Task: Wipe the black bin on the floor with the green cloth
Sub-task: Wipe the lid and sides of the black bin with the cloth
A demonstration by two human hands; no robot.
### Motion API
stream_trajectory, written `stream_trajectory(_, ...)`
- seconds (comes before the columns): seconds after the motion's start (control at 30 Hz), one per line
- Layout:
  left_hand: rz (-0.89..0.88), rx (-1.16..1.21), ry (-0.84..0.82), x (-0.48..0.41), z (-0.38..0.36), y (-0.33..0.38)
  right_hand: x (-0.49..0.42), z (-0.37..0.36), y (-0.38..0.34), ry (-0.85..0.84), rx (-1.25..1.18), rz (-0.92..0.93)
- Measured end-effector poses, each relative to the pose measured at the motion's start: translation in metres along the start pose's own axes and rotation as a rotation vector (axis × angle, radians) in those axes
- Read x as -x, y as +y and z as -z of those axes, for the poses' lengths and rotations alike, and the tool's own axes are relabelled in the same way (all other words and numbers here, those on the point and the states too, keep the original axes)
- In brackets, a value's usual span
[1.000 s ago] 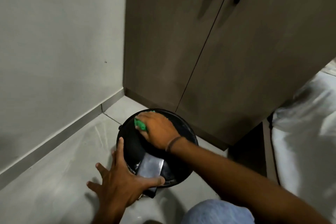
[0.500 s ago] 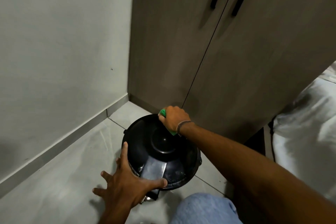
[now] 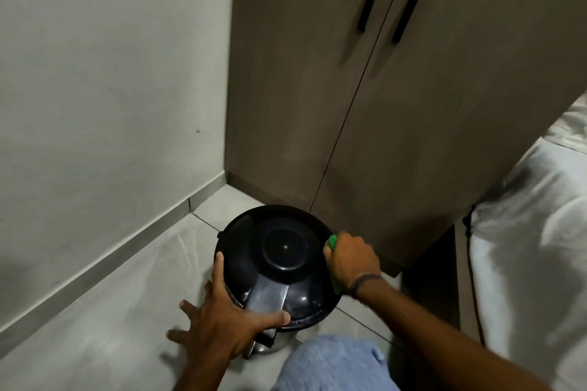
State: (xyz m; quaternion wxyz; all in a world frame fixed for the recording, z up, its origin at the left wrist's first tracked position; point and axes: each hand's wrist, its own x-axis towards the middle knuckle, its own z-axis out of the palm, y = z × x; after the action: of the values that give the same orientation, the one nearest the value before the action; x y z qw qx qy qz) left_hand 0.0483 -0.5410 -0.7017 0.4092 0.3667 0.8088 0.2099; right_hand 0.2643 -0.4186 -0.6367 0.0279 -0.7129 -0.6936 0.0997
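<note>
The black bin [image 3: 279, 251] stands on the grey tiled floor, seen from above, with a round domed lid and a flat hinge strip at its near side. My left hand [image 3: 219, 324] rests spread on the lid's near-left edge, thumb across the hinge strip, steadying the bin. My right hand [image 3: 351, 259] presses the green cloth [image 3: 332, 242] against the bin's right rim. Only small bits of the cloth show above and below that hand.
A brown two-door cabinet [image 3: 365, 124] with black handles stands right behind the bin. A grey wall [image 3: 104, 89] with a skirting strip runs along the left. A white bed edge [image 3: 527, 251] is at the right. My knee in blue fabric [image 3: 330, 365] is close below.
My right hand has swept the green cloth from the lid's far-left part, over the far rim, round to the right rim. My left hand has kept its hold on the near edge.
</note>
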Motion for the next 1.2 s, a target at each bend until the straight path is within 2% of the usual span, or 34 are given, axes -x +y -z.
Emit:
stream_trajectory(0.17, 0.019, -0.009, 0.026, -0.016, -0.010, -0.007, 0.083, -0.009, -0.009, -0.013, 0.022, 0.000)
stream_trajectory(0.23, 0.023, 0.001, 0.033, -0.022, -0.014, -0.008, 0.104, -0.012, -0.022, -0.091, -0.008, -0.006)
stream_trajectory(0.33, 0.033, 0.027, 0.037, -0.024, -0.014, -0.008, 0.117, -0.016, -0.041, -0.224, -0.186, -0.033)
stream_trajectory(0.4, 0.036, 0.005, 0.058, -0.017, -0.010, -0.007, 0.116, -0.009, -0.040, -0.278, -0.428, -0.086)
stream_trajectory(0.47, 0.006, -0.001, 0.046, -0.009, -0.004, -0.004, 0.108, 0.005, -0.021, -0.327, -0.888, -0.239)
stream_trajectory(0.53, -0.020, -0.006, -0.001, -0.001, 0.002, 0.001, 0.096, 0.025, 0.008, -0.466, -1.387, -0.415)
stream_trajectory(0.57, -0.022, -0.005, -0.028, 0.003, 0.005, 0.003, 0.087, 0.036, 0.022, -0.523, -1.563, -0.439)
stream_trajectory(0.6, -0.026, -0.002, -0.051, 0.006, 0.007, 0.006, 0.077, 0.046, 0.032, -0.519, -1.635, -0.415)
stream_trajectory(0.67, -0.040, 0.012, -0.059, 0.012, 0.010, 0.008, 0.048, 0.059, 0.038, -0.351, -1.546, -0.340)
stream_trajectory(0.77, -0.073, 0.006, -0.033, 0.014, 0.011, 0.007, 0.004, 0.056, 0.013, 0.123, -1.169, -0.233)
stream_trajectory(0.8, -0.078, 0.004, -0.031, 0.014, 0.011, 0.007, -0.004, 0.050, -0.003, 0.196, -1.008, -0.133)
stream_trajectory(0.83, -0.083, 0.006, -0.027, 0.013, 0.010, 0.005, -0.012, 0.038, -0.017, 0.203, -0.820, -0.010)
stream_trajectory(0.9, -0.092, 0.023, -0.018, 0.011, 0.009, 0.003, -0.023, 0.007, -0.036, 0.103, -0.483, 0.199)
stream_trajectory(0.97, -0.103, 0.019, -0.002, 0.009, 0.007, 0.003, -0.031, -0.014, -0.045, 0.077, -0.249, 0.316)
stream_trajectory(1.1, -0.120, 0.004, 0.033, 0.004, 0.006, -0.003, -0.033, -0.025, -0.069, 0.116, -0.120, 0.551)
stream_trajectory(1.2, -0.138, 0.012, 0.062, -0.001, 0.004, -0.006, -0.005, -0.037, -0.093, 0.014, -0.098, 0.819)
